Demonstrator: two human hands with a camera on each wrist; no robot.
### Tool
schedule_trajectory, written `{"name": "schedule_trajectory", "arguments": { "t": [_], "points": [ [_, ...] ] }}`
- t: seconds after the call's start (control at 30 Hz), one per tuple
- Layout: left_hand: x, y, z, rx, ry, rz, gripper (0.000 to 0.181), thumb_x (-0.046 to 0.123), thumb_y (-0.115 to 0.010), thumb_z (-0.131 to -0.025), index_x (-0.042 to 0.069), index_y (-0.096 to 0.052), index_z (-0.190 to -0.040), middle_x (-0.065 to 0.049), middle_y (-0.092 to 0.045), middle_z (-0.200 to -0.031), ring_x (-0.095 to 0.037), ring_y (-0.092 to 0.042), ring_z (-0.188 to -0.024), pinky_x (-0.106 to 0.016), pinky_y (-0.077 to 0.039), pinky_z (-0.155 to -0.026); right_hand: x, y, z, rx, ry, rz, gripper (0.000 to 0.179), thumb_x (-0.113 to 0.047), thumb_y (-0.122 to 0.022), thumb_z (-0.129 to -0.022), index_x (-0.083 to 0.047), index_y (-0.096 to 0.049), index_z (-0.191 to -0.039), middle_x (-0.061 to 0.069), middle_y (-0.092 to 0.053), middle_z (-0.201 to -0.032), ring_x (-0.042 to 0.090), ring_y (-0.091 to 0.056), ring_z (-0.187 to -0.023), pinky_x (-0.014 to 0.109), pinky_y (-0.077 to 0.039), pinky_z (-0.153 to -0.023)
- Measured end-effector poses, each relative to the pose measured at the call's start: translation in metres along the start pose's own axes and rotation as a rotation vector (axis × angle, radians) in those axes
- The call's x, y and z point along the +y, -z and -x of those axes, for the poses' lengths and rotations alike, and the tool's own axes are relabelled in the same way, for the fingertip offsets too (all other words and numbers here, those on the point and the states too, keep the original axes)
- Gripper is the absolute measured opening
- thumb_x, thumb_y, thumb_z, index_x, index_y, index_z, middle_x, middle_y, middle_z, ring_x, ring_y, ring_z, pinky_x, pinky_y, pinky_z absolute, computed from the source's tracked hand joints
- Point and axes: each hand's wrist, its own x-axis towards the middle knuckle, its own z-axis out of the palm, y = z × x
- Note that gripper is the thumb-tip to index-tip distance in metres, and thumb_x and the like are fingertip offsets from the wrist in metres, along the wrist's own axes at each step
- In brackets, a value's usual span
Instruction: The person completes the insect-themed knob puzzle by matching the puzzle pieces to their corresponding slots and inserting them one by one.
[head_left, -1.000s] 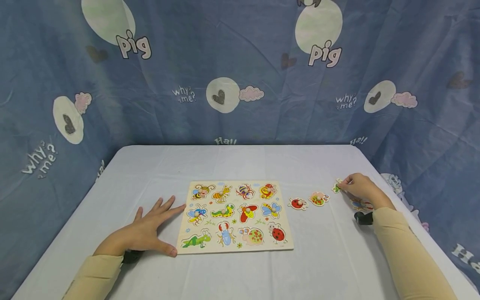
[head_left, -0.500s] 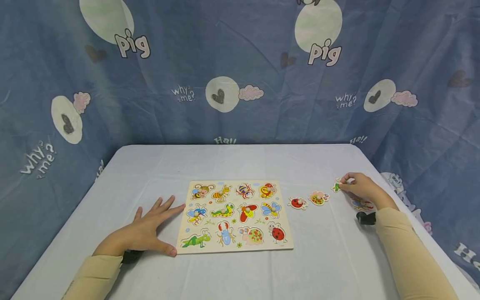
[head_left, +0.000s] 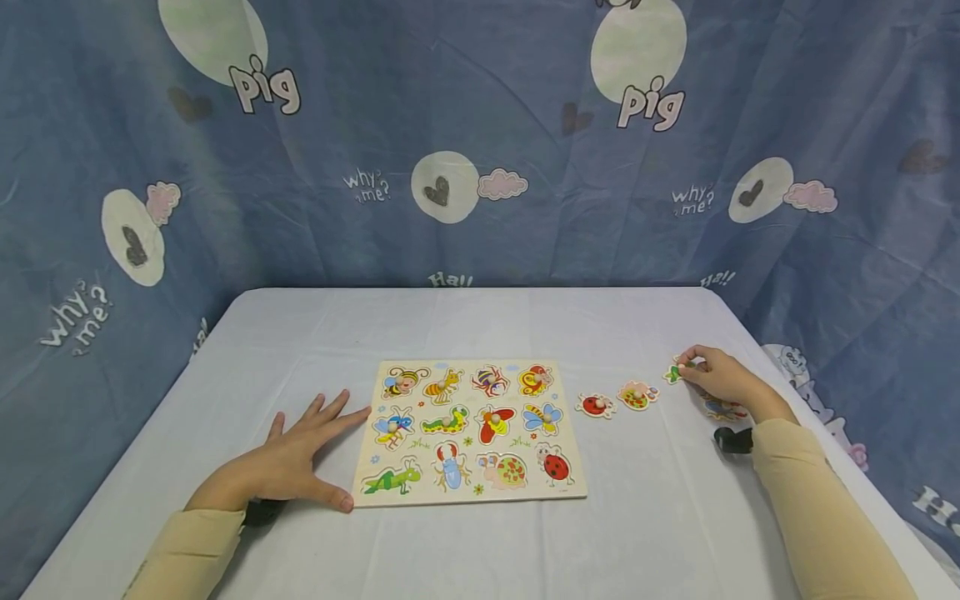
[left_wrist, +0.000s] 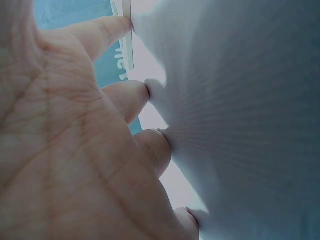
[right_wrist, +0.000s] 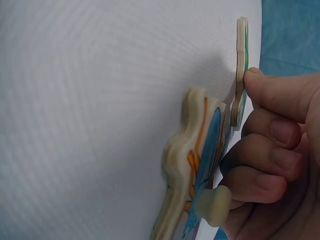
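Note:
A wooden insect puzzle board (head_left: 471, 442) lies on the table, with knobbed pieces in its upper two rows and bare recesses in the bottom row. My left hand (head_left: 296, 458) is spread flat at the board's left side, forefinger and thumb touching its edge. At the far right, my right hand (head_left: 720, 375) pinches a green grasshopper puzzle piece (head_left: 672, 372); thumb and forefinger cover its knob. In the right wrist view that piece (right_wrist: 240, 75) shows edge-on beyond a blue beetle puzzle piece (right_wrist: 200, 165) with a pale knob, which lies under the curled fingers.
Between the board and my right hand lie a ladybird piece (head_left: 597, 406) and a snail piece (head_left: 637, 396). A white cloth covers the table (head_left: 480, 550). Behind it hangs a blue printed curtain (head_left: 495, 242).
My right hand and wrist have shifted slightly to the right, fingers staying at the grasshopper piece. The left hand and the board have not moved.

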Motion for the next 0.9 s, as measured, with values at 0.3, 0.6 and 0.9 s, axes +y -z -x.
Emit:
{"name": "schedule_trajectory", "arguments": {
  "t": [0.3, 0.6, 0.9],
  "points": [
    [-0.001, -0.001, -0.001, 0.01, -0.011, -0.01, 0.13, 0.065, -0.099, -0.055, 0.029, -0.042, -0.166, -0.024, -0.017, -0.179, -0.062, -0.005, -0.162, -0.095, 0.004, -0.111, 0.0, 0.0, 0.001, -0.015, -0.033, -0.02, 0.031, -0.021, -0.056, -0.111, 0.003, -0.055, -0.13, -0.001, -0.051, -0.077, 0.015, -0.048, -0.066, 0.031, -0.043, -0.056],
    [-0.002, -0.001, 0.0, 0.01, -0.006, -0.003, 0.13, 0.066, -0.099, -0.054, 0.03, -0.042, -0.166, -0.023, -0.017, -0.179, -0.061, -0.004, -0.162, -0.095, 0.004, -0.111, -0.001, -0.001, 0.001, -0.003, -0.036, -0.018, 0.032, -0.022, -0.055, -0.11, 0.004, -0.055, -0.13, -0.002, -0.049, -0.074, 0.014, -0.048, -0.063, 0.03, -0.042, -0.054],
    [-0.001, -0.001, 0.0, 0.01, -0.005, -0.006, 0.13, 0.066, -0.099, -0.055, 0.028, -0.042, -0.166, -0.024, -0.017, -0.179, -0.061, -0.004, -0.162, -0.094, 0.004, -0.111, -0.01, 0.0, 0.002, 0.022, 0.009, 0.031, 0.032, -0.024, -0.058, -0.109, 0.003, -0.059, -0.126, 0.004, -0.056, -0.085, 0.018, -0.049, -0.074, 0.033, -0.041, -0.063]
  ]
}}
